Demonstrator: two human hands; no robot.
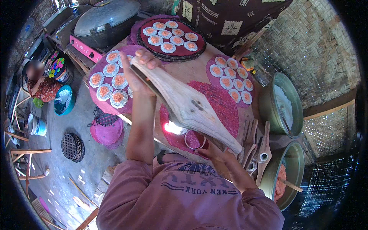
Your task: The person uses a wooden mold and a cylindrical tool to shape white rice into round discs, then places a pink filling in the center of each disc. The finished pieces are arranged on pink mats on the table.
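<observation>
My left hand [138,71] grips the far, narrow end of a long wooden press paddle [188,105], raised above the table. Close to my body, my right hand [210,149] sits at the paddle's lower pointed end, next to a metal ring [193,140] lying on a magenta cloth [220,105]. Whether the right hand holds the paddle or the ring is hidden. Round white rice cakes with orange topping [111,82] lie on a purple mat just left of my left hand.
More topped cakes fill a dark round tray [170,36] at the back and a pink mat [234,78] to the right. Two metal bowls stand at right, one with white batter [285,105], one with orange paste [281,180]. A covered pot [105,19] sits back left; a person sits far left.
</observation>
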